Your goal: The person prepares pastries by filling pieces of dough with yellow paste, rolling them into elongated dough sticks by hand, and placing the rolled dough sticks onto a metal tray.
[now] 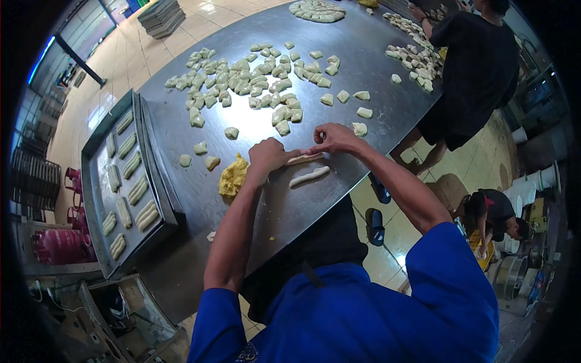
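Both ends of a thin dough strip (304, 158) are under my fingers, near the table's front edge. My left hand (268, 158) is closed at its left end, thumb and finger stretched along it. At the right end my right hand (333, 138) is curled, thumb and fingertips pressing the dough. Just in front lies a second dough strip (309, 176), slightly bent, touched by neither hand. A crumbly yellow lump (234, 176) sits beside my left wrist. Many pale dough pieces (242, 81) are spread over the metal table (357, 66) beyond my hands.
On the left, a metal tray (100, 181) holds several ridged dough sticks. A large scored dough round (317, 11) lies at the far edge. A person in black (481, 66) stands at the right by more dough pieces (417, 60); another person (493, 212) bends low behind.
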{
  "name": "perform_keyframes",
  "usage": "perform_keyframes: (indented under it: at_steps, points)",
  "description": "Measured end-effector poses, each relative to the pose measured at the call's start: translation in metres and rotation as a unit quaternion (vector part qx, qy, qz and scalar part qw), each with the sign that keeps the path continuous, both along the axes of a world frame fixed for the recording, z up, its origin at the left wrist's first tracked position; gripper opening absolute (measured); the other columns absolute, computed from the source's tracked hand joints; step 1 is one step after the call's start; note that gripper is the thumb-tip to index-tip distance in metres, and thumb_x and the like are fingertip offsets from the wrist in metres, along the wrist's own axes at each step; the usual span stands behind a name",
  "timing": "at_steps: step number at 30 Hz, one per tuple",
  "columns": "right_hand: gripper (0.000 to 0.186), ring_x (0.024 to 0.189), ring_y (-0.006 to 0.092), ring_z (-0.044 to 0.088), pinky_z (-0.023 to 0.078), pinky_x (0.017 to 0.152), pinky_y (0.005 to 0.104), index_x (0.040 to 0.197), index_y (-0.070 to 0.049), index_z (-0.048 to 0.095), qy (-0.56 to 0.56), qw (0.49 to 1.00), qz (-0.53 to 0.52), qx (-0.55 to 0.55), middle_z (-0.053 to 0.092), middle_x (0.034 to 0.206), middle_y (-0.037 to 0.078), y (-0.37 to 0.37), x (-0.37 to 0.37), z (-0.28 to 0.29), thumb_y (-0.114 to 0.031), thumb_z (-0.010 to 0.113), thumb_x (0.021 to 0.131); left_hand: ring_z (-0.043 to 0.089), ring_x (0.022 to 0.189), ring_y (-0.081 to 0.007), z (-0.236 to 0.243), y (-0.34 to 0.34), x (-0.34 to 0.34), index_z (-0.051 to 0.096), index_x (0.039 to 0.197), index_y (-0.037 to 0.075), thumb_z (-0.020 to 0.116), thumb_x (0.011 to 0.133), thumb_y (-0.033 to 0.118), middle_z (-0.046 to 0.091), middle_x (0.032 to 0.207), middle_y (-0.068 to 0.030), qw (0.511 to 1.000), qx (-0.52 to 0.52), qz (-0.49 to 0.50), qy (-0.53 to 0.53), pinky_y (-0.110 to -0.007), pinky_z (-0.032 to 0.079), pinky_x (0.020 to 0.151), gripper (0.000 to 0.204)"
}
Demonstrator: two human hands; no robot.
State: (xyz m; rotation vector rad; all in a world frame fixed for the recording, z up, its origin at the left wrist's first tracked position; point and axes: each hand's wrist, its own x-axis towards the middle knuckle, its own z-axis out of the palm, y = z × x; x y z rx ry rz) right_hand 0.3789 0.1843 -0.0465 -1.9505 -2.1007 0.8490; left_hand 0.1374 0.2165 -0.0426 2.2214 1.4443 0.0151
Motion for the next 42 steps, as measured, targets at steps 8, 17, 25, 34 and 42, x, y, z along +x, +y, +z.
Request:
perform_keyframes:
  at_steps: [8,17,25,34,42]
  points:
    - [0.056,0.085,0.0293,0.069,0.051,0.072,0.0409,0.093,-0.013,0.071,0.042,0.998,0.017,-0.047,0.072,0.088,0.009,-0.003,0.019,-0.001,-0.064,0.082,0.072,0.069,0.061,-0.0288,-0.007,-0.009,-0.001,0.075,0.070,0.005,0.078,0.068,0.076,0.069,0.065,-0.0111,0.999,0.046,-0.003,-0.028,-0.041,0.053,0.061,0.072]
    - [0.055,0.079,0.0305,0.071,0.052,0.071,0.0443,0.093,-0.016,0.076,0.047,0.996,-0.034,0.070,0.073,0.080,0.010,-0.020,0.010,-0.010,-0.067,0.078,0.075,0.064,0.054,-0.0270,-0.013,-0.011,-0.005,0.072,0.064,0.006,0.074,0.072,0.077,0.065,0.059,-0.0098,0.996,0.061,-0.026,-0.053,-0.042,0.049,0.057,0.072]
    - [0.054,0.077,0.0336,0.070,0.052,0.070,0.0455,0.092,-0.017,0.076,0.019,0.990,-0.008,0.138,0.071,0.078,0.013,-0.020,0.011,-0.014,-0.068,0.076,0.076,0.064,0.054,-0.0269,-0.013,-0.015,-0.005,0.071,0.063,0.005,0.073,0.072,0.078,0.064,0.057,-0.0105,0.994,0.102,0.007,-0.033,-0.043,0.048,0.057,0.074]
    - [0.056,0.078,0.0333,0.069,0.052,0.072,0.0457,0.090,-0.017,0.076,0.000,0.989,-0.003,0.149,0.071,0.078,0.012,-0.017,0.005,-0.011,-0.071,0.072,0.077,0.065,0.056,-0.0270,-0.007,-0.013,-0.006,0.071,0.063,0.004,0.073,0.071,0.080,0.065,0.058,-0.0103,0.998,0.055,0.019,-0.021,-0.042,0.049,0.059,0.076]
    - [0.057,0.083,0.0316,0.070,0.052,0.074,0.0457,0.088,-0.017,0.076,-0.018,0.996,0.001,0.083,0.072,0.080,0.010,-0.013,0.003,-0.005,-0.073,0.070,0.078,0.067,0.061,-0.0291,-0.002,-0.015,-0.013,0.073,0.072,0.002,0.071,0.074,0.079,0.069,0.066,-0.0131,0.998,0.040,0.030,-0.041,-0.043,0.051,0.061,0.077]
